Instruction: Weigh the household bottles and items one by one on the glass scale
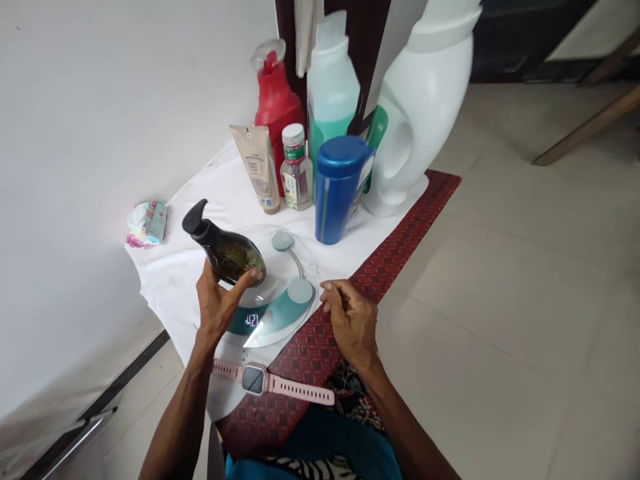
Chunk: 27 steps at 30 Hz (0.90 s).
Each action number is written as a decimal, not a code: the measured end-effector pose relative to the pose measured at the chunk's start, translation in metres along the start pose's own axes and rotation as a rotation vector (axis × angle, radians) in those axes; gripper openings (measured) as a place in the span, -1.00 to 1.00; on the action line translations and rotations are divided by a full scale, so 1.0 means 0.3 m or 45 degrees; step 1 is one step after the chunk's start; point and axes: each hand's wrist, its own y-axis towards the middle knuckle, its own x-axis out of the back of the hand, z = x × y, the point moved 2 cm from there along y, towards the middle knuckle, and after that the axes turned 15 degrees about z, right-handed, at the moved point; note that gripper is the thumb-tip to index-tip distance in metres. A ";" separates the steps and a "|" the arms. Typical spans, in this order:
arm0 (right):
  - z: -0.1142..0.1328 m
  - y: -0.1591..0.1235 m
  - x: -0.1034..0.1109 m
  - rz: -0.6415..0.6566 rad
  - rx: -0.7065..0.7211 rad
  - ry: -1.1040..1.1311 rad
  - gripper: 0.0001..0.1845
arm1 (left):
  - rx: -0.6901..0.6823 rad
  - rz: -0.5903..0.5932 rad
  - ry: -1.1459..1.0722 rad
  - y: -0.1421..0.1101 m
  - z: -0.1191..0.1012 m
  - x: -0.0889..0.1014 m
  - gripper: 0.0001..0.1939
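Note:
My left hand (220,300) grips a dark pump bottle (233,255) with a black pump head, tilted toward the upper left. The bottle is over a round glass weighing scale (273,327) with a teal band and a lit display; whether it touches the glass I cannot tell. To the right of the scale, my right hand (350,323) is closed, its fingers curled and pressed together near the glass rim. Anything inside those fingers is hidden. A pink-strapped smartwatch (255,379) lies on the near side of the scale.
Behind the scale stand a beige tube (257,167), a small clear bottle (297,177), a red bottle (277,100), a green-liquid bottle (333,93), a blue lidded container (335,200) and a big white jug (435,87). A wipes packet (150,223) lies by the wall. Red patterned cloth (400,243) edges the table.

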 end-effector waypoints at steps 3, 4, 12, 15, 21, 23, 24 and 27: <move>0.005 -0.001 0.006 0.026 0.010 -0.004 -0.57 | -0.031 -0.128 -0.052 0.135 0.014 0.005 -0.43; 0.006 -0.001 0.008 0.031 0.013 -0.007 -0.56 | -0.057 -0.179 -0.059 0.202 0.020 0.005 -0.40; 0.005 -0.002 0.010 -0.008 0.041 -0.002 -0.53 | -0.001 -0.141 -0.129 0.760 0.078 -0.069 -0.43; 0.007 -0.001 0.011 -0.035 0.056 0.004 -0.51 | 0.072 -0.025 -0.094 0.837 0.088 -0.123 -0.47; -0.004 -0.013 0.019 -0.011 0.036 0.002 -0.48 | 0.146 0.050 -0.076 0.872 0.106 -0.186 -0.54; -0.018 -0.022 0.025 -0.002 0.020 -0.025 -0.47 | 0.161 0.087 -0.083 0.866 0.115 -0.193 -0.53; -0.027 -0.025 0.029 -0.001 0.010 -0.046 -0.45 | 0.164 0.110 -0.090 0.862 0.121 -0.193 -0.51; -0.058 -0.026 0.033 -0.007 -0.077 -0.121 -0.34 | 0.148 0.161 -0.103 0.844 0.145 -0.173 -0.34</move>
